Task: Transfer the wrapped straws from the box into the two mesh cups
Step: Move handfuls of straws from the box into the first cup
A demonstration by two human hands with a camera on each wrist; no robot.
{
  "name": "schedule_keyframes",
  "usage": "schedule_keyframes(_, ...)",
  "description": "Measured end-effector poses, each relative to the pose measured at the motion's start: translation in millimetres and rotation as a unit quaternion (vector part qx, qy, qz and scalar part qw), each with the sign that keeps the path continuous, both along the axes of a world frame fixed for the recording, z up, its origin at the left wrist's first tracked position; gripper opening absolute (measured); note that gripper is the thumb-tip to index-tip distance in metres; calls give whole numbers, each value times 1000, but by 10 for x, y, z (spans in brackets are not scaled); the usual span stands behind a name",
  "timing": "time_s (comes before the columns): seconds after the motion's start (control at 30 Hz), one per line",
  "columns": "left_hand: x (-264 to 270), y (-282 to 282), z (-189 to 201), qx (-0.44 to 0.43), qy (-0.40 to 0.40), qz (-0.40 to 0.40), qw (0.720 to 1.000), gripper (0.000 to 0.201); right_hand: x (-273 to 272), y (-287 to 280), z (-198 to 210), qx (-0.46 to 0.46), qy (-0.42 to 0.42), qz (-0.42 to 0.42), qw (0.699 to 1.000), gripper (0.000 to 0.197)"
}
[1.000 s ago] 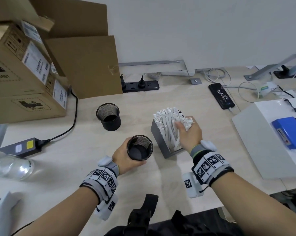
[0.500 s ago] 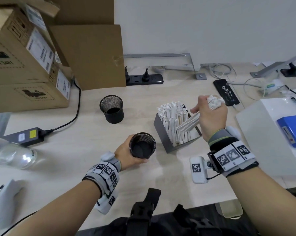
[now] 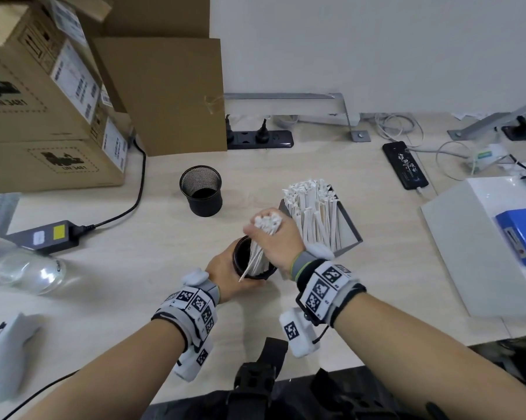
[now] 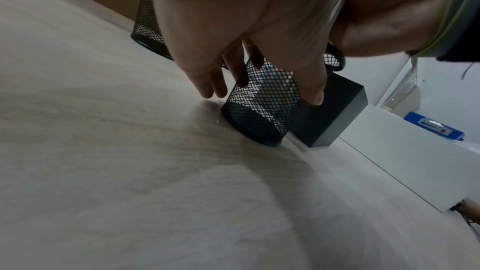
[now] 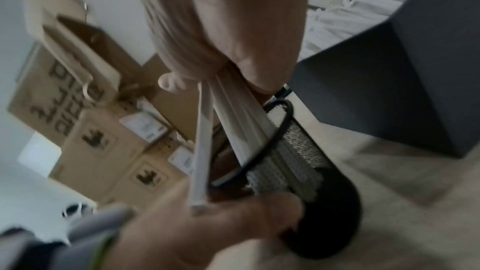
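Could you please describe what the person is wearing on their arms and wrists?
Both forearms are bare, no sleeves. Each wrist carries a grey cuff with a green edge, a band of black-and-white square markers, and a white camera pod bearing a marker. The left band matches.

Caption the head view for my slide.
Right hand lowers wrapped straws into mesh cup held by left hand.

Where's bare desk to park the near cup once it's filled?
Bare wood lies left of the left hand, between the black power adapter and the clear glass jar, and between the far black mesh cup and the black power strip. It is crowded around the near black mesh cup, which stands close against the dark grey straw box, under the right hand.
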State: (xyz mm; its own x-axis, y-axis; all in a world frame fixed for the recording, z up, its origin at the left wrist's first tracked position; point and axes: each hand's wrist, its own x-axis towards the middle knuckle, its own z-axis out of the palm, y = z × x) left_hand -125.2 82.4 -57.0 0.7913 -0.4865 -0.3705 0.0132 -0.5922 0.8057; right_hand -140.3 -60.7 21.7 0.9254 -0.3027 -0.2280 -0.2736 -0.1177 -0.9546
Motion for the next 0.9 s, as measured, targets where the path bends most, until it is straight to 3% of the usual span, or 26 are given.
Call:
schedule_keyframes(0.17, 14, -2, 16, 30, -15, -28, 999, 53, 149, -25, 2, -78, 3, -21, 997, 12)
schedule_keyframes(0.27, -8, -9, 20, 38, -36, -51, 997, 61, 211, -73, 7, -55, -14, -44, 997, 16)
schedule_keyframes(0.47, -19, -19, 55, 32, -47, -33, 998, 76, 278, -145, 121, 93, -64, -130, 985, 24)
schedule_keyframes(0.6, -23, -13, 36, 38, -37, -30, 998, 67, 293, -101, 88, 101, -91, -137, 981, 30)
schedule_keyframes(0.7, -12, -12, 7, 41, -32, -23, 998, 62, 226, -77, -5, 2, -57, -50, 997, 30)
schedule_keyframes(0.8, 12, 0, 44, 17, -21, -18, 999, 63, 94, -73, -135, -116, 21, 52, 992, 19)
schedule_keyframes(0.9, 32, 8, 61, -11, -8, 0, 1000, 69, 7, -136, -135, -111, 6, 13, 994, 44)
